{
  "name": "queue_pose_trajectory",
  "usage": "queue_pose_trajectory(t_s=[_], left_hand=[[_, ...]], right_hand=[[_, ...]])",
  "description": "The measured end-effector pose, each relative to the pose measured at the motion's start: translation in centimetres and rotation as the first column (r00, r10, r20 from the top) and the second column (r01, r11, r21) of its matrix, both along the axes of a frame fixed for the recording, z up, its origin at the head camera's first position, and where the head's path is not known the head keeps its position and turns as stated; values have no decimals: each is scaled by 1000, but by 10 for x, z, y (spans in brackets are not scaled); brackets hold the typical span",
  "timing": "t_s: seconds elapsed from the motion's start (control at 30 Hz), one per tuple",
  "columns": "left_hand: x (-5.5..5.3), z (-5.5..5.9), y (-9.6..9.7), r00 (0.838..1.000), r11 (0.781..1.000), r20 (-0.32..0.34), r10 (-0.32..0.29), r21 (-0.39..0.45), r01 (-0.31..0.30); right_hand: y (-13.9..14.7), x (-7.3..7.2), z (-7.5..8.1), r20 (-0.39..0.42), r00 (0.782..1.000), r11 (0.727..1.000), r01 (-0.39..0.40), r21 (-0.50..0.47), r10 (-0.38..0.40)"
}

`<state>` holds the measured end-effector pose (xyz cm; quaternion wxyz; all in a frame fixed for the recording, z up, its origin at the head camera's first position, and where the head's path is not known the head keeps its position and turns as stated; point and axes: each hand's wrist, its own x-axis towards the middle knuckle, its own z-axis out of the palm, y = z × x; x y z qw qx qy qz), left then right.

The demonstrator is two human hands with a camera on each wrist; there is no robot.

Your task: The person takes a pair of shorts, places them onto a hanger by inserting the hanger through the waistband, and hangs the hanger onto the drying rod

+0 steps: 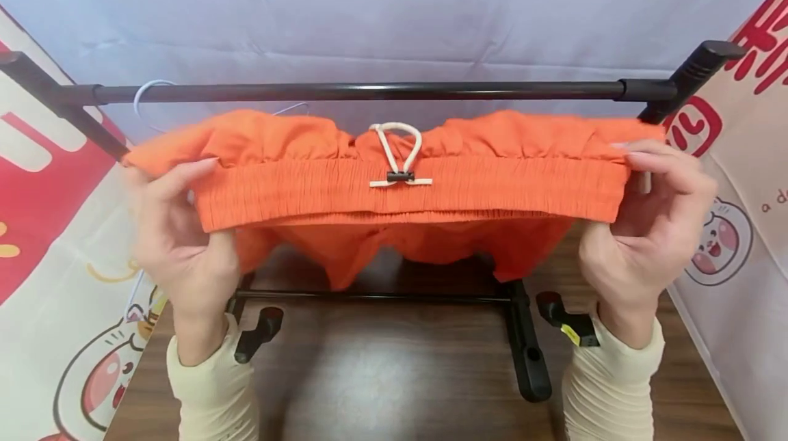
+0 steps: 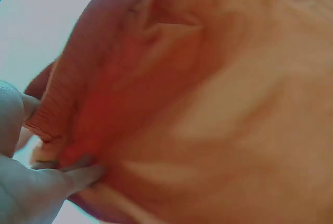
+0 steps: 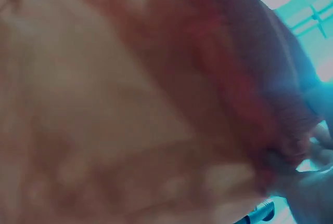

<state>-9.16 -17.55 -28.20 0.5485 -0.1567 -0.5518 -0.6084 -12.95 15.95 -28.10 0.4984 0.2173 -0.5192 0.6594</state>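
Orange shorts [image 1: 295, 184] with a gathered elastic waistband are stretched between both hands in the head view. A white drawstring [image 1: 416, 143] with a black cord lock [image 1: 400, 176] loops at the middle of the waistband. My left hand [image 1: 185, 243] pinches the left end of the waistband, fingers on the front and thumb at its near edge. The right end is pinched the same way by my right hand [image 1: 652, 222]. Orange cloth [image 2: 223, 109] fills most of the left wrist view, and the shorts [image 3: 119, 99] also fill the right wrist view, blurred.
Behind the shorts runs the black bar [image 1: 394, 91] of a clothes rack. A pale blue hanger hook [image 1: 138, 96] hangs over its left part. The rack's black foot [image 1: 529, 352] stands on the brown wooden tabletop [image 1: 369, 379]. Printed cloth panels [image 1: 37, 222] flank both sides.
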Motion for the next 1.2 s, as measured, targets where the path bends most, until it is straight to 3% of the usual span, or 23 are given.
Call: queue_pose_trajectory(t_s=[0.07,0.17,0.23,0.3,0.33,0.4,0.47,0.57,0.63,0.67,0.7,0.73,0.8,0.83,0.87,0.9,0.97,1.1,1.2], left_hand=[[-2,3,4,993,993,-19,117,-18,-118],[-3,3,7,968,966,-33,247,-68,-249],[-3,-1,7,963,957,-20,268,-112,-268],[-5,-6,3,975,961,19,223,-173,-217],[-6,-11,0,981,962,45,190,-210,-177],[-10,-25,-6,976,944,119,184,-299,-141],[-14,-45,-12,960,917,199,195,-385,-107],[-20,-80,-18,910,878,332,247,-474,-65],[-22,-101,-20,849,871,463,254,-492,8],[-23,-110,-20,803,874,541,248,-483,56],[-24,-118,-20,746,881,624,233,-460,110],[-25,-125,-19,678,887,704,212,-430,169],[-27,-135,-18,520,887,833,192,-374,272],[-28,-138,-16,448,889,875,183,-342,304],[-28,-140,-15,385,890,906,178,-315,330],[-28,-142,-14,338,886,923,181,-303,352],[-26,-144,-12,286,870,933,217,-318,377],[-19,-145,-11,232,844,929,288,-361,396],[-13,-147,-10,194,836,928,318,-371,404]], right_hand=[[-6,-5,2,-45,992,992,114,-54,-117],[-10,-9,1,-91,976,977,189,-99,-198],[-5,-8,-3,-84,986,987,141,-73,-147],[6,-5,-9,1,1000,999,27,30,-27],[14,-5,-13,75,996,994,-45,96,38],[30,-4,-21,280,955,954,-166,248,93],[44,-5,-30,472,880,884,-256,390,47],[53,-12,-47,639,766,807,-335,487,-68],[54,-15,-60,706,701,798,-369,477,-98],[54,-15,-66,730,675,795,-381,471,-109],[54,-16,-72,743,655,784,-388,484,-134],[53,-16,-77,754,637,770,-399,498,-158],[50,-17,-86,768,607,742,-417,524,-201],[49,-17,-89,772,594,724,-427,542,-227],[49,-18,-92,773,583,709,-433,557,-251],[48,-18,-93,774,572,697,-436,569,-273],[49,-18,-95,780,549,685,-446,576,-299],[52,-15,-95,797,515,679,-465,568,-314],[51,-14,-96,807,502,678,-477,559,-312]])
